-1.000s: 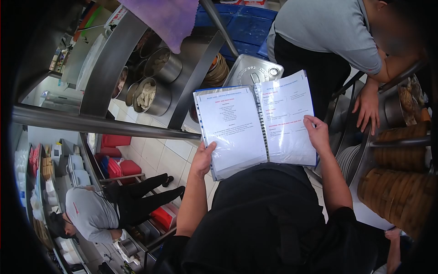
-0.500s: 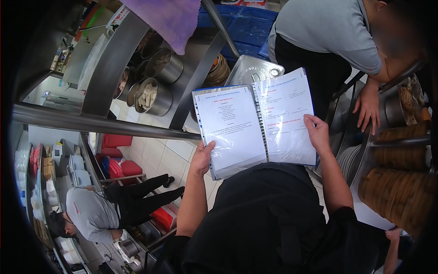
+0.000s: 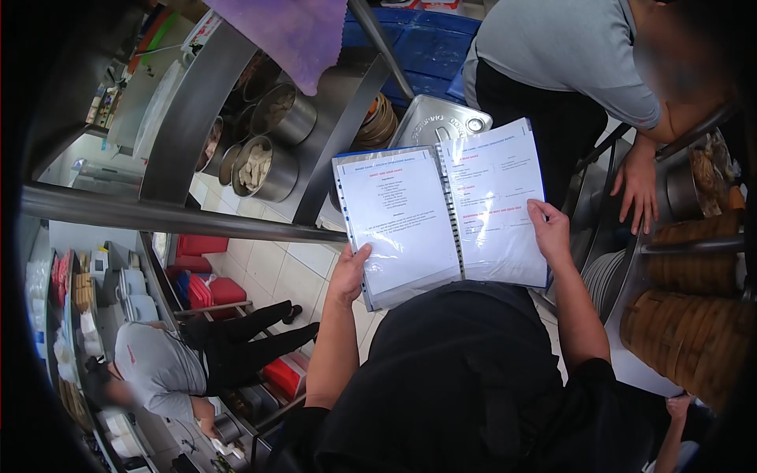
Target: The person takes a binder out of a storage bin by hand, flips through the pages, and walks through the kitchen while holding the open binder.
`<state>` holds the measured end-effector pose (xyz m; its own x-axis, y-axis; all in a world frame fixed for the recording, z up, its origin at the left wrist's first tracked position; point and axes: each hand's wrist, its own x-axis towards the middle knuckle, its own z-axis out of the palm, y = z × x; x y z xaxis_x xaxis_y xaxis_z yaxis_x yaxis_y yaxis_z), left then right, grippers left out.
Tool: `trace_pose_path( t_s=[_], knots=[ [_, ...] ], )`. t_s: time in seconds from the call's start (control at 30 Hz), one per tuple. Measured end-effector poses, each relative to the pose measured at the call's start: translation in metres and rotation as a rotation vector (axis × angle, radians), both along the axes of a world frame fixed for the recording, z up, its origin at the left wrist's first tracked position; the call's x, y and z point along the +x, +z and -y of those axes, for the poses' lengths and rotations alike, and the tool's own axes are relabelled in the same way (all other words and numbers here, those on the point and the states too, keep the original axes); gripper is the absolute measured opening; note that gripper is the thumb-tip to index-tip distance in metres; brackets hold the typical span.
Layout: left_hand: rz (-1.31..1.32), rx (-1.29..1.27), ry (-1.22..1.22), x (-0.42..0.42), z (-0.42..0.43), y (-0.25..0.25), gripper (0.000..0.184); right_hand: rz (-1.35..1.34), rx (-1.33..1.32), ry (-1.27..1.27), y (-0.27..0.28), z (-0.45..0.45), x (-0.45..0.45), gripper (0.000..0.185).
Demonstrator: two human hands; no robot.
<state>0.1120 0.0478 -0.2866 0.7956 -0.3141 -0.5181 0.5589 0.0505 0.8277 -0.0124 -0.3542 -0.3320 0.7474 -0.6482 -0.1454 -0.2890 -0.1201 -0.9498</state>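
Observation:
An opened display book (image 3: 402,225) of printed sheets in clear plastic sleeves rests against my front, tilted up. My left hand (image 3: 348,273) is closed on its left edge, thumb over the sleeve. At the right page's outer edge, my right hand (image 3: 550,230) pinches the page between thumb and fingers. Both pages carry lines of text with red headings, and glare whitens part of the sleeves. The other fingers of both hands are partly hidden behind the book.
Metal pots (image 3: 264,169) with pale food stand on a shelf beyond a steel rail (image 3: 181,217). Bamboo steamers (image 3: 686,339) and stacked plates (image 3: 605,282) are at right. A co-worker (image 3: 568,55) leans close at upper right; another person (image 3: 162,363) bends over a counter at lower left.
My hands and the book stay nearly still. At lower left the other person's arm has shifted over the metal pot, and their head has turned slightly.

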Motion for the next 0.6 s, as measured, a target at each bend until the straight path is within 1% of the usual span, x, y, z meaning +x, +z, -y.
trace_pose_path(
  t_s=[0.5, 0.6],
  knots=[
    [0.003, 0.016, 0.003, 0.003, 0.003, 0.003, 0.041, -0.011, -0.002, -0.021, 0.010, -0.004, -0.002, 0.033],
    [-0.001, 0.023, 0.008, 0.003, 0.003, 0.003, 0.041, -0.004, 0.020, -0.025, 0.004, -0.003, -0.003, 0.033]
  ],
)
